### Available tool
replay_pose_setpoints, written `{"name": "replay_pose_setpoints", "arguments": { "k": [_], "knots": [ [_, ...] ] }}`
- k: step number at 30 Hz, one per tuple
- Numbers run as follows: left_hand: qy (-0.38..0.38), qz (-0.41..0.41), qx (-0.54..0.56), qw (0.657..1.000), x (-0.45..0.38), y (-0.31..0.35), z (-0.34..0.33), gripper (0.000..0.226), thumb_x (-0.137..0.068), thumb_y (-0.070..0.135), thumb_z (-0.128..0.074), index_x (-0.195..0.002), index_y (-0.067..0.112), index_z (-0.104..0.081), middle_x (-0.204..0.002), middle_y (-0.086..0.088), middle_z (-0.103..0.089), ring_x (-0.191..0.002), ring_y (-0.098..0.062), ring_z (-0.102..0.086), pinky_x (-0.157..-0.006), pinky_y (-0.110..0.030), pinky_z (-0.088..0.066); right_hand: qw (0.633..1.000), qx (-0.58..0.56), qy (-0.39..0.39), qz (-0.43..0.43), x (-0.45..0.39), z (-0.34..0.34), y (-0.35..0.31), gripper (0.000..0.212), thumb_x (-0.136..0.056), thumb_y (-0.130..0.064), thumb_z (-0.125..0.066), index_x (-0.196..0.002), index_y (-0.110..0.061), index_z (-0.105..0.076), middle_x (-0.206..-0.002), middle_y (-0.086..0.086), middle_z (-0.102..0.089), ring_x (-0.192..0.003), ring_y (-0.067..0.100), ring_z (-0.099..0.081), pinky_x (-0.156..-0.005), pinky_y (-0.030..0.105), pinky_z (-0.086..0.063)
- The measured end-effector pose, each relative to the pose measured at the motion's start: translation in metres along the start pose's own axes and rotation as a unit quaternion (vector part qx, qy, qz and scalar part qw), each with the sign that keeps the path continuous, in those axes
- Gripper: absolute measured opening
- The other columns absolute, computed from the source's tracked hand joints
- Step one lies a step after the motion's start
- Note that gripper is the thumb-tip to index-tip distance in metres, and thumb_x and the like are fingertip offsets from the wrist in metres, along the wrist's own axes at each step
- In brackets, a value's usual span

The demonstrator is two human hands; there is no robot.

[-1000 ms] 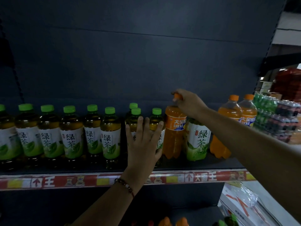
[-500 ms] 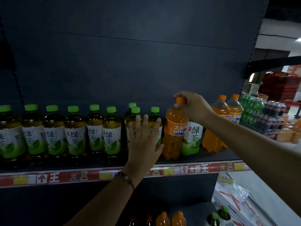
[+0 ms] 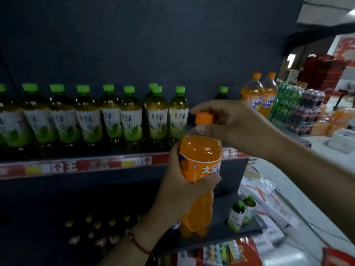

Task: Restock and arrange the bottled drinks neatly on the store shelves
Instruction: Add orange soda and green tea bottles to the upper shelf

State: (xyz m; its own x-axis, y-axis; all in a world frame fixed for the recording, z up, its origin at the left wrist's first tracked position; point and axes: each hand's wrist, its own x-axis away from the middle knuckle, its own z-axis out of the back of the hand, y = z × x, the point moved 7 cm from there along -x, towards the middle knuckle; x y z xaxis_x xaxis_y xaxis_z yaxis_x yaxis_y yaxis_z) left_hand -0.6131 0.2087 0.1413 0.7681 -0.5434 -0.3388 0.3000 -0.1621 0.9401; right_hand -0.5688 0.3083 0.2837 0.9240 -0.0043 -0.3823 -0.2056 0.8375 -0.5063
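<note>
An orange soda bottle (image 3: 200,156) with an orange cap is off the shelf, held upright in front of it. My left hand (image 3: 182,191) wraps around its labelled middle. My right hand (image 3: 230,123) pinches its neck just under the cap. On the shelf (image 3: 86,166) behind stands a row of several green-capped green tea bottles (image 3: 130,120). One more green tea bottle (image 3: 222,93) stands alone further right, mostly hidden by my right hand. Two orange soda bottles (image 3: 257,95) stand at the shelf's right end.
A lower shelf (image 3: 221,210) holds two small green-capped bottles (image 3: 241,212) and dark bottles with yellowish caps at left. Shrink-wrapped packs of drinks (image 3: 299,110) are stacked to the right. Flat white boxes (image 3: 269,200) lie below on the right.
My right hand lifted the orange soda bottle off the shelf and brought it toward me. My left hand left the green tea bottles and gripped the soda bottle's middle.
</note>
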Motion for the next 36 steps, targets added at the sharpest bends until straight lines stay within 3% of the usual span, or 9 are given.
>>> {"name": "replay_pose_setpoints", "arguments": {
  "k": [3,10,14,17,19,24,28,32,36],
  "knots": [
    [0.02,0.02,0.028,0.999,0.036,-0.015,0.0,0.088,-0.068,0.017,-0.088,-0.132,0.047,-0.037,-0.112,0.031,-0.061,-0.102,0.005,-0.063,-0.074,-0.012,-0.053,0.999,-0.048,-0.006,-0.01,0.027,-0.023,-0.001,0.038,-0.088,-0.037,-0.065,-0.124,-0.041,-0.055,-0.11,-0.022,-0.064,-0.1,-0.008,-0.061,-0.08,0.018,-0.053],
    [0.075,0.126,0.05,0.988,0.098,-0.057,-0.011,0.098,-0.056,0.046,-0.087,-0.139,0.044,-0.037,-0.121,0.018,-0.063,-0.107,-0.005,-0.065,-0.083,-0.032,-0.059,0.952,-0.273,-0.021,-0.14,0.123,-0.101,0.053,0.042,-0.088,-0.047,-0.056,-0.129,-0.045,-0.047,-0.116,-0.03,-0.06,-0.108,-0.012,-0.057,-0.08,0.009,-0.05],
    [0.073,0.159,0.037,0.984,0.111,-0.073,-0.03,0.106,-0.053,0.051,-0.091,-0.142,0.033,-0.037,-0.124,0.009,-0.06,-0.11,-0.014,-0.063,-0.084,-0.032,-0.057,0.866,-0.402,-0.08,-0.285,0.201,-0.161,0.097,0.03,-0.086,-0.05,-0.056,-0.113,-0.049,-0.045,-0.101,-0.036,-0.061,-0.094,-0.014,-0.059,-0.067,0.007,-0.049],
    [0.056,0.184,0.046,0.98,0.114,-0.084,-0.055,0.098,-0.056,0.044,-0.09,-0.138,0.035,-0.037,-0.123,0.006,-0.059,-0.106,-0.015,-0.064,-0.075,-0.026,-0.057,0.773,-0.494,-0.135,-0.374,0.254,-0.188,0.12,0.056,-0.064,-0.047,-0.067,-0.113,-0.045,-0.041,-0.112,-0.024,-0.047,-0.096,0.0,-0.055,-0.067,0.014,-0.05],
    [0.035,0.19,0.055,0.98,0.114,-0.095,-0.076,0.097,-0.054,0.044,-0.088,-0.137,0.038,-0.038,-0.122,0.008,-0.061,-0.106,-0.012,-0.066,-0.074,-0.026,-0.058,0.741,-0.521,-0.167,-0.39,0.279,-0.194,0.134,0.073,-0.058,-0.04,-0.076,-0.12,-0.04,-0.039,-0.119,-0.015,-0.047,-0.102,0.008,-0.056,-0.065,0.016,-0.052],
    [0.001,0.242,0.069,0.968,0.122,-0.124,-0.138,0.098,-0.047,0.066,-0.085,-0.132,0.05,-0.039,-0.118,0.024,-0.064,-0.107,-0.002,-0.065,-0.071,-0.019,-0.057,0.756,-0.499,-0.144,-0.399,0.318,-0.187,0.191,0.075,-0.06,-0.035,-0.081,-0.123,-0.041,-0.041,-0.124,-0.008,-0.054,-0.108,0.016,-0.059,-0.068,0.017,-0.052],
    [0.026,0.302,0.062,0.951,0.122,-0.153,-0.182,0.061,-0.068,0.042,-0.083,-0.118,0.049,-0.051,-0.108,0.016,-0.071,-0.096,-0.004,-0.07,-0.072,-0.028,-0.06,0.745,-0.499,-0.143,-0.42,0.351,-0.179,0.238,0.076,-0.065,-0.033,-0.081,-0.128,-0.04,-0.04,-0.127,-0.005,-0.056,-0.111,0.018,-0.06,-0.076,0.026,-0.055],
    [0.035,0.323,0.047,0.945,0.119,-0.179,-0.219,0.061,-0.069,0.037,-0.08,-0.125,0.035,-0.054,-0.115,0.007,-0.071,-0.099,-0.008,-0.07,-0.074,-0.026,-0.059,0.753,-0.466,-0.15,-0.439,0.377,-0.169,0.289,0.08,-0.062,-0.038,-0.086,-0.125,-0.045,-0.038,-0.127,-0.011,-0.053,-0.113,0.014,-0.056,-0.094,0.041,-0.053],
    [0.027,0.332,0.016,0.943,0.119,-0.205,-0.244,0.059,-0.077,0.039,-0.081,-0.128,0.031,-0.054,-0.118,0.009,-0.069,-0.107,-0.006,-0.067,-0.08,-0.02,-0.056,0.765,-0.458,-0.143,-0.43,0.389,-0.164,0.335,0.081,-0.052,-0.045,-0.086,-0.119,-0.05,-0.041,-0.124,-0.015,-0.053,-0.111,0.012,-0.056,-0.09,0.035,-0.053]
  ]
}}
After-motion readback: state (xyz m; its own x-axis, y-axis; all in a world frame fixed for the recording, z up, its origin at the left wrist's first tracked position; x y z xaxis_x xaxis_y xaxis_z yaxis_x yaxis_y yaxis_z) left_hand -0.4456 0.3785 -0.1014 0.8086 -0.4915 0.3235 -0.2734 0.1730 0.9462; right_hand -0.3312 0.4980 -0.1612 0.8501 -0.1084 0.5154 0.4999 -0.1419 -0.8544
